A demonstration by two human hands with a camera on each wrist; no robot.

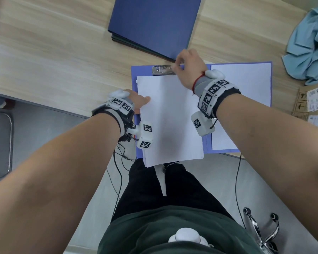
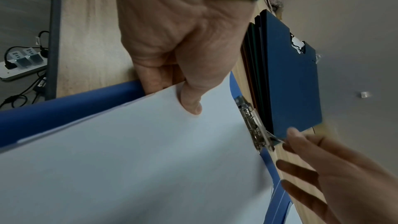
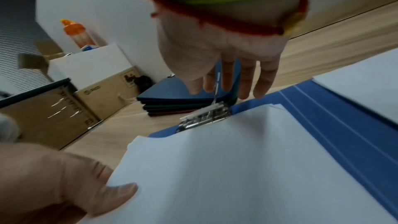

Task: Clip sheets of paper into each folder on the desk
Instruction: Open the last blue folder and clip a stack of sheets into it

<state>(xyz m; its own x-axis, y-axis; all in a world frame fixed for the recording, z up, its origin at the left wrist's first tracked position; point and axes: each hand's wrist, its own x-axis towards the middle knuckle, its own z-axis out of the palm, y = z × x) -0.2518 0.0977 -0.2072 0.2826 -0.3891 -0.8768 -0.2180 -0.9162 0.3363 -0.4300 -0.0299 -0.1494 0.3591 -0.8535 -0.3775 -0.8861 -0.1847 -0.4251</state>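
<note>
An open light-blue folder (image 1: pixel 206 107) lies flat at the near edge of the wooden desk (image 1: pixel 53 52), and part of it hangs a little over that edge. The left hand (image 1: pixel 136 101) holds a stack of white paper (image 1: pixel 169 118) by its left side, with the thumb on top and the other fingers curled under it. The top edge of the stack sits just below the shiny metal clip (image 1: pixel 162 70) at the far edge of the folder. The right hand (image 1: pixel 189 68) is up at that clip, and the fingers look like they pinch its thin metal lever, which stands up in the right wrist view. I can't tell how hard they hold it. The paper could go in crooked, because the stack looks a bit tilted and loose sheets slide on each other. The lever is springy, so it could snap down early and miss the paper or nip a finger. The stack also pokes out past the near edge of the desk, so it could sag or slip off if the left hand lets go. The paper is thin, smooth and bendy. The folder is smooth, stiff card or plastic. A pile of dark blue folders (image 1: pixel 154 24) waits near the far edge of the desk, closed and flat. A soft, crumpled blue cloth (image 1: pixel 308 50) lies at the right edge.
</note>
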